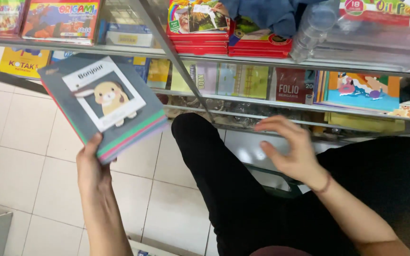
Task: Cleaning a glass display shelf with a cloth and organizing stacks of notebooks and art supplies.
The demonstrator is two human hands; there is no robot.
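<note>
Notebooks (104,105), a grey-covered stack with a rabbit picture on top, sat raised over the tiled floor (20,156), pinched at the lower corner by my left hand (90,167). My right hand (290,147) hovered loosely open, empty, near the glass shelf (281,102).

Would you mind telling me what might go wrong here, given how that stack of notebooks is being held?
1. The left hand grips the stack of notebooks only at its lower corner, tilted over the tiled floor; the books might fan apart or slip.
2. The right hand hovers open near the metal shelf edge; it may knock against it.
</note>
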